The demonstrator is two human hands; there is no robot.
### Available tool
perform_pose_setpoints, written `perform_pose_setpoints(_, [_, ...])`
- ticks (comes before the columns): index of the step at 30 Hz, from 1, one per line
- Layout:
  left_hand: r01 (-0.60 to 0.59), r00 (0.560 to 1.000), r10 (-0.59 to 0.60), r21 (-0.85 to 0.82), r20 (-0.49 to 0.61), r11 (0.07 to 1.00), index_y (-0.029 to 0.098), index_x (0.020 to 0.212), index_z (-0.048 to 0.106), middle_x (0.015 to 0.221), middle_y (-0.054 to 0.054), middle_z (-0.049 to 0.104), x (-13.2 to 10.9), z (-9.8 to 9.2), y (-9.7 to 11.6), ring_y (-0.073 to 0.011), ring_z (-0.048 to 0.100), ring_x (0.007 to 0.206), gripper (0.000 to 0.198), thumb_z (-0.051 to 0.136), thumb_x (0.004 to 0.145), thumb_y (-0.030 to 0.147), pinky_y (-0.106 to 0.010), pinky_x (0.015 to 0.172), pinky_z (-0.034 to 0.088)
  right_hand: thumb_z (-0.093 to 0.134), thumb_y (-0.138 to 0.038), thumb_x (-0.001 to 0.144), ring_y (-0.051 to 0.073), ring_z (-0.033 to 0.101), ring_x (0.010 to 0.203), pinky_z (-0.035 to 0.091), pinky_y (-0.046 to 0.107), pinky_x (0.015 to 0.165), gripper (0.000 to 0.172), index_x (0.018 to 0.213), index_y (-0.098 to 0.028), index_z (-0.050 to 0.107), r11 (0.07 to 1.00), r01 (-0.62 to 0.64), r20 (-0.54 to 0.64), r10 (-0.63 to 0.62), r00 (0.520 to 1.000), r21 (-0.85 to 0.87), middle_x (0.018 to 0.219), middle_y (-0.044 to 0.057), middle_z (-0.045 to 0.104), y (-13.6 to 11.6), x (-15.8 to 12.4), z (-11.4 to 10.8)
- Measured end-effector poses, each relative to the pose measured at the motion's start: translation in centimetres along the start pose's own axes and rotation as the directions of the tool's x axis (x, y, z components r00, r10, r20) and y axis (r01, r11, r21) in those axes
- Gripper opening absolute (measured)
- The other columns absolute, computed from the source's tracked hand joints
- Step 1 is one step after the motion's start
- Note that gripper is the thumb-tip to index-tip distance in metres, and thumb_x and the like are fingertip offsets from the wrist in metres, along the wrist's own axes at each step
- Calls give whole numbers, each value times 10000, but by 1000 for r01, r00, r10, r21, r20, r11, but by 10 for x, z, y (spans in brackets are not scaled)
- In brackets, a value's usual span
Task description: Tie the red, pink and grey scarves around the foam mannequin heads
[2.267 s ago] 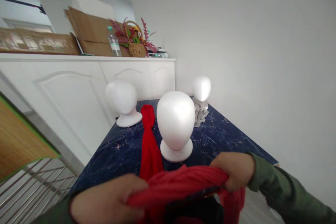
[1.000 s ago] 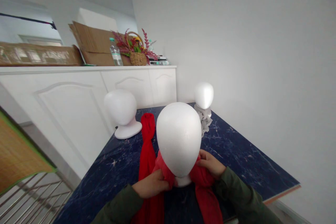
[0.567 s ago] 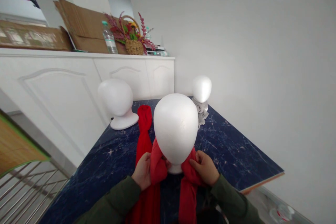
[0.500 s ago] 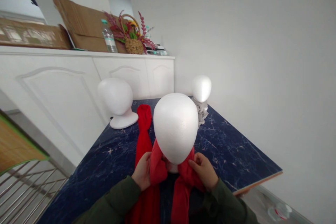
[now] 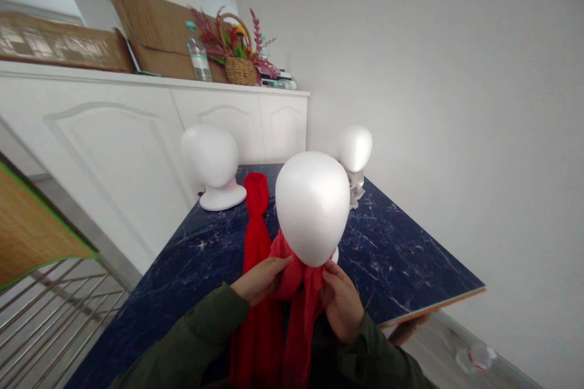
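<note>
A white foam mannequin head (image 5: 312, 206) stands close in front of me, with a coral-red scarf (image 5: 298, 310) around its neck. The scarf's folds meet below the chin, and one length hangs toward me. My left hand (image 5: 261, 279) pinches the scarf at the left of the neck. On the right, my right hand (image 5: 341, 301) grips the scarf just under the chin, its fingers closed on the fabric. A brighter red scarf (image 5: 258, 243) lies lengthwise on the table to the left, partly behind my left hand and sleeve.
On the dark blue marbled table (image 5: 401, 249) stand another bare mannequin head (image 5: 212, 158) at back left and one (image 5: 356, 149) at back right with a grey scarf (image 5: 356, 190). A metal rack (image 5: 59, 316) is at left. The white cabinet (image 5: 104, 134) holds boxes, a bottle and a flower basket.
Both hands have moved inward, bringing the coral-red scarf's sides together under the chin and covering the neck front. The whole view has shifted slightly.
</note>
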State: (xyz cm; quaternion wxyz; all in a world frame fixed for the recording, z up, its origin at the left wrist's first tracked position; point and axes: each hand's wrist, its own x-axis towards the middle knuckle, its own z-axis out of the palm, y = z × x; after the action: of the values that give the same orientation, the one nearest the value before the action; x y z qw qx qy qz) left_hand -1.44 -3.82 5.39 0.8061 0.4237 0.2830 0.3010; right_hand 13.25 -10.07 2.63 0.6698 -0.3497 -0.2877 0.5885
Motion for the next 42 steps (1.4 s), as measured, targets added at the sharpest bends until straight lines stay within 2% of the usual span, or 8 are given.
perform_pose_setpoints(2, [95, 993, -87, -93, 82, 991, 104, 1018, 593, 923, -95, 658, 2, -1, -2, -202, 580, 926, 300, 491, 791, 271, -313, 874, 388, 545, -201, 680, 189, 587, 796, 447, 326, 740, 307, 987, -197, 569, 950, 146, 31, -142, 989, -276, 900, 39, 642, 3, 2, 2])
perform_pose_setpoints(6, [168, 981, -151, -140, 124, 976, 77, 1021, 588, 912, -109, 662, 3, -1, -7, -212, 590, 906, 323, 462, 800, 275, -319, 881, 381, 516, -199, 710, 231, 576, 834, 424, 350, 772, 213, 888, -184, 633, 547, 342, 189, -318, 929, -764, 861, 58, 652, 5, 9, 1])
perform_pose_setpoints(13, [128, 981, -101, -164, 165, 978, 55, 1070, 558, 973, -136, 647, 3, 3, -10, -248, 552, 1000, 423, 412, 812, 357, -358, 934, 335, 405, -120, 701, 182, 570, 907, 446, 321, 813, 366, 1042, -183, 522, 708, 362, 303, -215, 929, -607, 977, 47, 614, 8, 7, 8])
perform_pose_setpoints(19, [129, 966, -78, -202, 245, 971, 116, 1191, 472, 1070, -88, 615, 6, 4, -14, -221, 502, 1085, 467, 361, 819, 375, -355, 988, 288, 703, -320, 501, 310, 374, 1112, 332, 435, 947, 730, 1155, -120, 449, 258, 338, 243, -339, 909, -905, 1158, 150, 405, 15, -8, 19])
perform_pose_setpoints(23, [23, 970, 29, -210, 240, 977, 111, 1119, 533, 1028, -90, 632, 6, 5, -11, -219, 507, 1072, 461, 340, 813, 397, -359, 971, 306, 583, -144, 574, 274, 354, 1111, 310, 406, 966, 491, 1054, -138, 479, 139, 371, 262, -489, 832, -918, 1144, 132, 371, 10, 1, 18])
perform_pose_setpoints(28, [-47, 988, 70, -167, 135, 985, 90, 919, 626, 875, -112, 666, 5, 1, -2, -226, 587, 901, 380, 448, 773, 392, -348, 831, 414, 454, -51, 597, 210, 438, 987, 373, 358, 884, 372, 949, -165, 490, 138, 436, 299, -547, 782, -889, 1027, 90, 452, -5, 16, 0])
perform_pose_setpoints(34, [-4, 1000, 3, 104, 16, 995, 97, 774, 633, 706, -51, 660, 10, -16, 7, -139, 601, 661, 218, 683, 562, 110, -234, 651, 428, 487, -130, 649, 180, 503, 778, 401, 298, 717, 120, 746, -179, 539, 43, 371, 319, -426, 847, -928, 780, 41, 547, -31, 33, -25])
perform_pose_setpoints(42, [-77, 995, 96, 473, -15, 878, 150, 693, 459, 615, 45, 562, 11, -47, 26, -70, 483, 515, 308, 689, 490, 127, -180, 480, 313, 527, -230, 671, 187, 548, 823, 409, 298, 756, 248, 900, -160, 592, -2, 337, 327, -246, 913, -942, 886, 70, 610, -41, 62, -37])
